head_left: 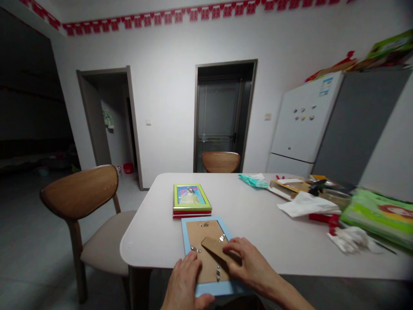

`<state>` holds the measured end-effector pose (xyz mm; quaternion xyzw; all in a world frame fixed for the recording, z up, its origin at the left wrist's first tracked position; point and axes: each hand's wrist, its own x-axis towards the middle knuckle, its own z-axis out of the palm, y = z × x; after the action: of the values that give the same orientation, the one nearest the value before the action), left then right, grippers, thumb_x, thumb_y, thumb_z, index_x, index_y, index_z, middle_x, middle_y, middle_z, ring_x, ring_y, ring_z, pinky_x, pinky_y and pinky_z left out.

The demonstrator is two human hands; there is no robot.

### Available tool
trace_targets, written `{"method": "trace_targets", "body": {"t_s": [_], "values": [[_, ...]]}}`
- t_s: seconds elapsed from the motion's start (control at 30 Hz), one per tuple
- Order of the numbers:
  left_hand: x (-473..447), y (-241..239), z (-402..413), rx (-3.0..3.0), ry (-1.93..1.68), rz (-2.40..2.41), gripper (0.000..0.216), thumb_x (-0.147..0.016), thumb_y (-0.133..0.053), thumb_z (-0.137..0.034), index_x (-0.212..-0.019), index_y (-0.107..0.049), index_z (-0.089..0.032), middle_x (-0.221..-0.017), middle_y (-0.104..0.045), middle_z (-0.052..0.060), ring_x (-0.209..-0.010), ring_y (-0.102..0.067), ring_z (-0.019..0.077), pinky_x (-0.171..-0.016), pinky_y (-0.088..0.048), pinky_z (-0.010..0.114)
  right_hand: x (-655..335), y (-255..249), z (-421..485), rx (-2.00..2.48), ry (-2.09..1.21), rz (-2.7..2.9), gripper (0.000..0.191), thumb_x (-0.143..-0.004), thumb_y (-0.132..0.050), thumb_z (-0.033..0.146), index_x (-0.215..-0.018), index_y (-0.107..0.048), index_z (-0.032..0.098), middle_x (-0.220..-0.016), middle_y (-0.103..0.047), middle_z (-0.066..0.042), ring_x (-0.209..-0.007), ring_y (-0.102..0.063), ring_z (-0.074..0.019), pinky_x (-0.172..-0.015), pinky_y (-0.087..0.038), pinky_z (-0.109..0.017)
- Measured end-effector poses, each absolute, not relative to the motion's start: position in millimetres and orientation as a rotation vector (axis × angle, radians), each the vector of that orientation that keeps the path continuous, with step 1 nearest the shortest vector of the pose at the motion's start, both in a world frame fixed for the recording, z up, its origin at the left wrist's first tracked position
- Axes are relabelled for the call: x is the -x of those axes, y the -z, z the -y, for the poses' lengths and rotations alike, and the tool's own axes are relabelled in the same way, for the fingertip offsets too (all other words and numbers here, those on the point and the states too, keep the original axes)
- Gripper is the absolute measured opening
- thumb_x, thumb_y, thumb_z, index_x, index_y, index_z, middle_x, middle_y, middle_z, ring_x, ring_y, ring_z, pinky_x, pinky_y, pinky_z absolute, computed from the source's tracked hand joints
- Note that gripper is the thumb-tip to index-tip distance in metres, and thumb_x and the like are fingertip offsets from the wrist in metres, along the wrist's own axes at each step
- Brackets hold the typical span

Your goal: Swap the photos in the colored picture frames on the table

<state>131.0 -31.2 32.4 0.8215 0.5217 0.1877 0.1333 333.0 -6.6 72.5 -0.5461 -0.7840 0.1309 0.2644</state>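
The person's left hand (183, 277) lies over the lower left corner of a light-blue picture frame (222, 287), fingers relaxed and spread on its left side, thumb along the bottom border; how firmly it presses, I cannot tell. The right hand (250, 260) comes in over the right side of the same frame, thumb and fingers closed on the brown easel stand (214, 249), whose free end tilts up from the backing board (208, 265) toward the upper left. The frame is face down between the two hands, directly under them, its lower end reaching past the near edge of the bench (248, 211). Metal clips (218, 273) sit around the backing board.

Just beyond the frame's top edge, a green picture frame (190, 196) lies face up on a red frame (192, 213). Well to the right of both hands are crumpled white gloves (355, 241), a green packet (380, 215) and a white tissue (306, 204); farther back is a teal packet (254, 181).

A wooden chair (84, 187) stands left of the bench, another chair (221, 162) at its far side. Beyond, at right, is a white refrigerator (300, 129).
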Motion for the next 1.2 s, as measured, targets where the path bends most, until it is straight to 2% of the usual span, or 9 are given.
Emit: {"method": "trace_targets", "body": {"t_s": [0.3,0.5,0.63,0.8,1.03,1.2], "values": [[-129.2,-39.3,32.8,-2.365,-0.526,-1.533,0.059,-0.058,-0.064,-0.025,-0.112,-0.046,-0.012,-0.126,-0.04,0.016,-0.118,-0.033,0.0283,-0.097,-0.027,0.048,-330.2,-73.3,4.5,1.526,-0.311,2.125,0.024,-0.06,-0.048,0.019,-0.078,-0.064,0.02,-0.084,-0.058,-0.005,-0.084,-0.05,-0.0189,-0.077,-0.037,-0.029],[-129.3,-48.1,37.0,-2.373,-0.485,-1.496,0.03,-0.059,-0.059,-0.016,-0.089,-0.055,-0.019,-0.125,-0.043,0.009,-0.12,-0.03,0.0261,-0.096,-0.024,0.051,-322.4,-52.2,-0.3,1.416,-0.298,2.174,0.027,-0.061,-0.048,0.016,-0.081,-0.064,0.019,-0.087,-0.056,-0.006,-0.085,-0.048,-0.0184,-0.077,-0.037,-0.028],[-124.7,-49.3,38.0,-2.365,-0.476,-1.513,0.025,-0.06,-0.057,-0.014,-0.085,-0.053,-0.019,-0.122,-0.047,0.01,-0.118,-0.033,0.024,-0.097,-0.023,0.05,-318.9,-41.1,-2.3,1.416,-0.226,2.202,0.031,-0.06,-0.048,0.015,-0.086,-0.064,0.019,-0.086,-0.054,-0.006,-0.084,-0.046,-0.0189,-0.076,-0.037,-0.029],[-120.5,-42.9,37.2,-2.375,-0.597,-1.493,0.024,-0.062,-0.057,-0.016,-0.085,-0.051,-0.019,-0.122,-0.047,0.01,-0.118,-0.034,0.0236,-0.096,-0.024,0.05,-316.2,-41.6,-0.1,1.415,-0.177,2.248,0.032,-0.062,-0.048,0.015,-0.091,-0.061,0.021,-0.091,-0.053,-0.006,-0.086,-0.044,-0.0189,-0.077,-0.034,-0.031],[-118.6,-34.6,36.0,-2.397,-0.698,-1.452,0.023,-0.065,-0.057,-0.022,-0.087,-0.053,-0.019,-0.12,-0.049,0.009,-0.115,-0.038,0.0237,-0.095,-0.031,0.047,-301.7,-59.6,22.6,1.177,-0.218,2.448,0.02,-0.075,-0.044,0.024,-0.085,-0.061,0.028,-0.101,-0.051,-0.002,-0.096,-0.04,-0.0178,-0.083,-0.03,-0.032],[-117.6,-35.2,36.1,-2.379,-0.696,-1.469,0.024,-0.066,-0.056,-0.025,-0.089,-0.055,-0.02,-0.119,-0.05,0.008,-0.115,-0.039,0.0237,-0.094,-0.032,0.044,-302.8,-63.6,29.8,1.148,-0.268,2.493,0.021,-0.074,-0.049,0.031,-0.091,-0.06,0.03,-0.105,-0.05,-0.001,-0.099,-0.039,-0.0187,-0.086,-0.029,-0.034]]}}
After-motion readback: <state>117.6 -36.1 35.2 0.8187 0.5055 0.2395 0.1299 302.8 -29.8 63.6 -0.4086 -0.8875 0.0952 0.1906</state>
